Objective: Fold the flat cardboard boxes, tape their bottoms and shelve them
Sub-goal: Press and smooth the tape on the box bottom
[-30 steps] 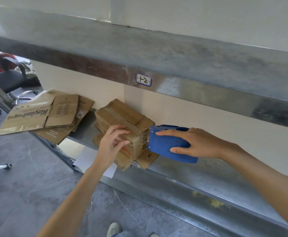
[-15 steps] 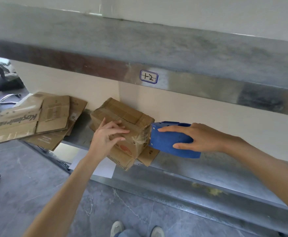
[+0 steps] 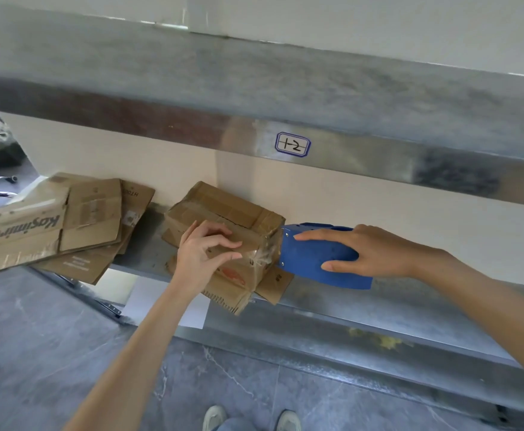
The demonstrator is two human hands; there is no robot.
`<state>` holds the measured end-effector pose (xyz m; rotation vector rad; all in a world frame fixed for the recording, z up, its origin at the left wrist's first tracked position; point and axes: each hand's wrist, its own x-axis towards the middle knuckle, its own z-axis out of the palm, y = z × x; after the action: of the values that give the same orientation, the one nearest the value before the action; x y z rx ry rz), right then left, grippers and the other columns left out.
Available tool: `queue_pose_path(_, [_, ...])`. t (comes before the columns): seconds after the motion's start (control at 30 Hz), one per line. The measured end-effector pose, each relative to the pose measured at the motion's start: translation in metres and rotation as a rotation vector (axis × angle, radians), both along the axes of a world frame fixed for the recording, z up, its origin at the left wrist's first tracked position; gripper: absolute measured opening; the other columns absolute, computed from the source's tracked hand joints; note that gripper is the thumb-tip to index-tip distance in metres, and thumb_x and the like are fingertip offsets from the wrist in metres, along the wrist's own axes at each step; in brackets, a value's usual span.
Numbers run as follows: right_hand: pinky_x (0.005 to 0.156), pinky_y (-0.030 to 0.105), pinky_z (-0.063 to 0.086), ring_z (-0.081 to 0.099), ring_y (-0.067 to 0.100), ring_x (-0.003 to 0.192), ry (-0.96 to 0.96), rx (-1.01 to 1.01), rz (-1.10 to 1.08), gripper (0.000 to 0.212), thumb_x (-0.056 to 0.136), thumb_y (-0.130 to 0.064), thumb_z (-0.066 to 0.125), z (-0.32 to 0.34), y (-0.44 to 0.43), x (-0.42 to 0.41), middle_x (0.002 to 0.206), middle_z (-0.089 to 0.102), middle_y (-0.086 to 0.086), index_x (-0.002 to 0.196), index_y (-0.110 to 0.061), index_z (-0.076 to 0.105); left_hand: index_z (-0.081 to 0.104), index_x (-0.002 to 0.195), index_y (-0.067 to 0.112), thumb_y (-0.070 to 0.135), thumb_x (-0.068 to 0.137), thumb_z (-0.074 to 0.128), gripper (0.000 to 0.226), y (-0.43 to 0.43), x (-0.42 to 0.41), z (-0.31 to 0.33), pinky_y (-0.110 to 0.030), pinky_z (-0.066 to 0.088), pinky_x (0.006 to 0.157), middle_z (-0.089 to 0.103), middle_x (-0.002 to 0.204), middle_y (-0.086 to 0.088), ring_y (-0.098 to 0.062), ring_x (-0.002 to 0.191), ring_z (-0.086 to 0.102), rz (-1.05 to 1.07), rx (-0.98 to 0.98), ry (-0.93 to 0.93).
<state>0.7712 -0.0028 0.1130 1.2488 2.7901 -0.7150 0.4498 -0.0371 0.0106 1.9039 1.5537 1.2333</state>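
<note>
1. The metal shelf (image 3: 378,312) carries the folded box (image 3: 223,206), tilted, with clear tape on its right end.
2. Left of the folded box, flat cardboard boxes (image 3: 52,225) lie stacked.
3. The blue tape dispenser (image 3: 310,259) touches the folded box's right end; our right hand (image 3: 369,250) has its grip clamped round it.
4. Our left hand (image 3: 201,250) clamps its grip on the folded box's near top edge.
5. Above the folded box, a label (image 3: 292,145) reads "1-2".

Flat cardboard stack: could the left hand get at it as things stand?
Probably yes: the left hand holds the folded box beside the flat cardboard stack; only bare shelf lies between.
</note>
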Motion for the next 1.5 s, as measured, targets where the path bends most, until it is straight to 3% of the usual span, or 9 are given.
queue_pose_path(0.2, [0.05,0.024,0.032,0.03,0.013,0.044,-0.022,-0.007,-0.023,0.058,0.097,-0.046,0.054,0.004,-0.001,-0.002,0.048,0.026,-0.001,0.131,-0.079,0.019,0.074,0.096,0.042,0.026,0.084,0.069,0.021,0.005,-0.014,-0.001,-0.038,0.011,0.121,0.064,0.118,0.027,0.004,0.122,0.052,-0.101,-0.021,0.034])
queue_pose_path(0.33, [0.05,0.024,0.031,0.029,0.013,0.044,-0.03,-0.027,-0.036,0.058,0.097,-0.046,0.054,0.004,-0.003,-0.005,0.047,0.025,-0.002,0.132,-0.077,0.021,0.071,0.102,0.043,0.013,0.081,0.078,0.037,0.004,-0.017,-0.005,-0.039,0.007,0.122,0.061,0.12,0.029,0.01,0.127,0.045,-0.133,-0.024,0.064])
queue_pose_path(0.4, [0.05,0.023,0.032,0.029,0.013,0.044,-0.031,-0.039,-0.045,0.057,0.097,-0.045,0.055,0.004,-0.004,-0.005,0.046,0.026,-0.003,0.132,-0.077,0.022,0.071,0.099,0.042,0.035,0.072,0.085,0.031,0.001,-0.012,-0.006,-0.037,0.005,0.123,0.062,0.12,0.026,0.006,0.126,0.048,-0.104,-0.011,0.049])
queue_pose_path(0.5, [0.049,0.022,0.032,0.03,0.013,0.044,-0.033,-0.046,-0.05,0.057,0.097,-0.045,0.055,0.004,-0.004,-0.007,0.045,0.03,-0.004,0.132,-0.077,0.022,0.068,0.089,0.04,0.065,0.059,0.078,0.041,-0.001,0.003,-0.011,-0.026,0.004,0.121,0.062,0.113,0.028,0.006,0.119,0.05,-0.003,0.026,0.044])
queue_pose_path(0.9, [0.051,0.025,0.032,0.028,0.013,0.045,-0.071,-0.02,-0.058,0.057,0.097,-0.045,0.054,0.012,-0.008,-0.006,0.051,0.027,0.002,0.132,-0.077,0.021,0.069,0.088,0.028,0.057,0.067,0.076,0.036,0.006,0.006,-0.026,-0.031,0.011,0.12,0.063,0.11,0.022,-0.002,0.112,0.051,0.028,0.157,0.085])
queue_pose_path(1.17, [0.051,0.022,0.035,0.036,0.012,0.044,-0.105,-0.013,-0.023,0.057,0.099,-0.044,0.053,0.014,-0.005,-0.007,0.048,0.042,-0.009,0.135,-0.074,0.021,0.068,0.092,0.039,0.044,0.073,0.074,0.02,0.011,-0.007,-0.024,-0.022,0.007,0.116,0.061,0.115,0.028,-0.007,0.118,0.054,-0.063,0.075,0.081])
queue_pose_path(1.33, [0.053,0.022,0.035,0.037,0.011,0.046,-0.105,-0.002,-0.01,0.057,0.098,-0.046,0.053,0.012,-0.005,-0.01,0.05,0.043,-0.012,0.136,-0.074,0.019,0.068,0.098,0.036,0.022,0.071,0.087,0.036,0.008,-0.009,-0.022,-0.026,0.001,0.121,0.061,0.118,0.023,0.003,0.124,0.047,-0.087,0.064,0.109])
queue_pose_path(1.4, [0.053,0.022,0.035,0.037,0.011,0.046,-0.098,-0.001,-0.016,0.057,0.098,-0.047,0.053,0.01,-0.004,-0.01,0.048,0.041,-0.011,0.135,-0.074,0.02,0.068,0.099,0.032,0.026,0.067,0.09,0.04,0.002,-0.007,-0.019,-0.028,-0.002,0.122,0.06,0.121,0.02,0.001,0.125,0.047,-0.075,0.071,0.149])
queue_pose_path(1.5, [0.053,0.021,0.035,0.039,0.01,0.046,-0.095,0.011,-0.003,0.057,0.098,-0.047,0.053,0.009,-0.004,-0.011,0.047,0.042,-0.013,0.136,-0.073,0.02,0.063,0.102,0.027,0.042,0.062,0.09,0.05,-0.007,0.004,-0.018,-0.046,0.0,0.123,0.057,0.124,0.016,-0.004,0.127,0.045,-0.009,0.094,0.217])
